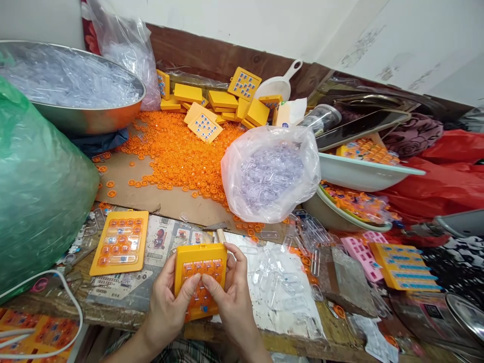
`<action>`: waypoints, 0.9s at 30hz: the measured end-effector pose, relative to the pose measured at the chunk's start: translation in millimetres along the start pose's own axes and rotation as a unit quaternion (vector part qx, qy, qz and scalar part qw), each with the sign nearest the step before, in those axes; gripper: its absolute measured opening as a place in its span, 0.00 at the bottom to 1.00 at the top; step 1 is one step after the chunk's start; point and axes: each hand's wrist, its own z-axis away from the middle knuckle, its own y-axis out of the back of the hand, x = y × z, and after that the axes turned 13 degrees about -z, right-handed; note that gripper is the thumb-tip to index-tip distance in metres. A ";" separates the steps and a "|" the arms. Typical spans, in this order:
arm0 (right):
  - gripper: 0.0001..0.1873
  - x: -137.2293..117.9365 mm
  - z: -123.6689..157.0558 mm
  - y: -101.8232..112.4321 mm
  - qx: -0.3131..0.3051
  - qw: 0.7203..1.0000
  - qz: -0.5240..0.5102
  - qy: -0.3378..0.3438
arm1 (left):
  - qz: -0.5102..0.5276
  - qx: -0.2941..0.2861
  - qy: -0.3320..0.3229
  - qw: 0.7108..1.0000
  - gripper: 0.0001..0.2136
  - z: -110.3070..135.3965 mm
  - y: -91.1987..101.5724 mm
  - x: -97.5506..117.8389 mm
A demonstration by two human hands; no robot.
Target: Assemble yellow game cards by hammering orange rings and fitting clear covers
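Note:
A yellow plastic tray with rows of small orange and clear pieces is held upright at the table's front edge. My left hand grips its left side, thumb on the face. On the right side, my right hand curls round the edge with its thumb pressing the pieces. Both thumbs nearly meet in the middle; the fingers behind are partly hidden. To the left, a similar filled yellow tray lies on a printed sheet. Clear plastic capsule-shaped pieces are scattered over a white sheet at the right.
Loose orange rings cover cardboard behind the hands, with stacked yellow trays farther back. A plastic bag of clear pieces stands right of centre. A metal bowl and green bag flank the left; basins are stacked right.

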 end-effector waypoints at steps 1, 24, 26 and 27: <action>0.30 0.8 0.6 0.0 0.006 1.000 0.005 0.006 | 0.000 0.000 0.001 1.000 0.18 0.2 -0.3 -0.9; 0.15 -49.8 -16.4 55.8 -0.083 0.904 0.392 0.152 | 0.253 -0.157 0.234 0.926 0.23 -19.4 19.7 5.7; 0.12 -51.2 -1.2 41.9 -0.135 0.937 0.307 0.094 | 0.256 -0.159 0.221 0.928 0.22 -19.0 18.7 5.1; 0.09 -50.1 4.4 36.6 -0.158 0.944 0.278 0.080 | 0.255 -0.170 0.210 0.928 0.22 -18.6 18.3 5.5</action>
